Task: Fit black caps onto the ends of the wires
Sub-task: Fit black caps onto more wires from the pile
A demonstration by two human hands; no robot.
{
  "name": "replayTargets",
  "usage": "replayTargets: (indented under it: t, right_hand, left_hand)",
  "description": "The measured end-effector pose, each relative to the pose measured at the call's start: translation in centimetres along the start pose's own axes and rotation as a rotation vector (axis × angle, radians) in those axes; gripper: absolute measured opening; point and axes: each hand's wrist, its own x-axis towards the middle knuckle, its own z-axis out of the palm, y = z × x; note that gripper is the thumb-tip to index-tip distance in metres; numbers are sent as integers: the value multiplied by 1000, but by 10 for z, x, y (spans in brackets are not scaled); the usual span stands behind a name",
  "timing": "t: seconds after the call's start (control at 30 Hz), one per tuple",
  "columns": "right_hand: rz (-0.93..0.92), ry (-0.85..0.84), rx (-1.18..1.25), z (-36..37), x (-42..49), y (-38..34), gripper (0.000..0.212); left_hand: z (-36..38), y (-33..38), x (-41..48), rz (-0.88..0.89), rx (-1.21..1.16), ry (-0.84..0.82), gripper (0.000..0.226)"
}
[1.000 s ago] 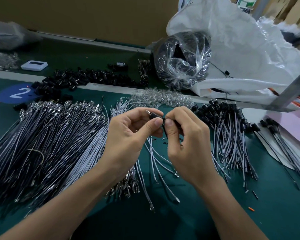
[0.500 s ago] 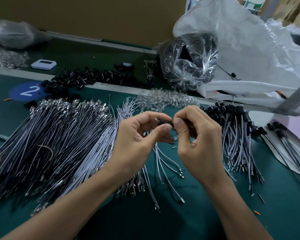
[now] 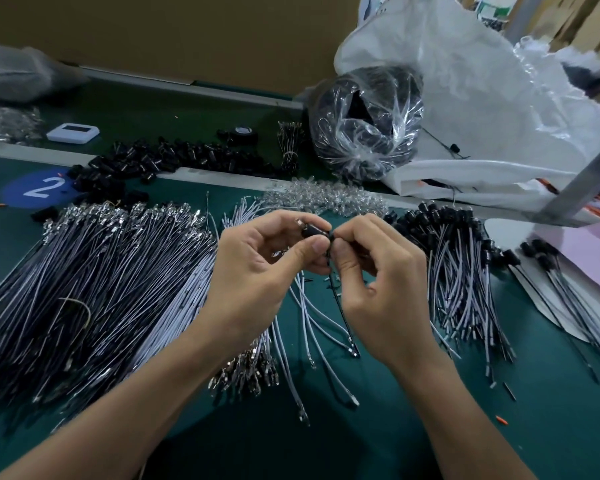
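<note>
Pinching black cap in my left hand, wire end in right hand; cap light, wire limp: judge grip best near tip.

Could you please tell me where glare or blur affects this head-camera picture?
Head view: glare streaks the clear plastic bag; head view: the grey bag far left is soft, while the left hand, right hand and black cap look sharp.

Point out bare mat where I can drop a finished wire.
Bare green mat lies near right, between the right forearm and the capped wires. Left is crowded with the uncapped wire pile; loose wires fill the centre.
</note>
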Motion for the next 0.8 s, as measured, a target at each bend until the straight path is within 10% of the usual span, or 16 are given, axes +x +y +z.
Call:
replayTargets:
  t: [0.8]
  right_hand:
    - [122,45,2,-9,5,7,10]
  left_hand:
    - [-10,0,5,-3,170,-4,19]
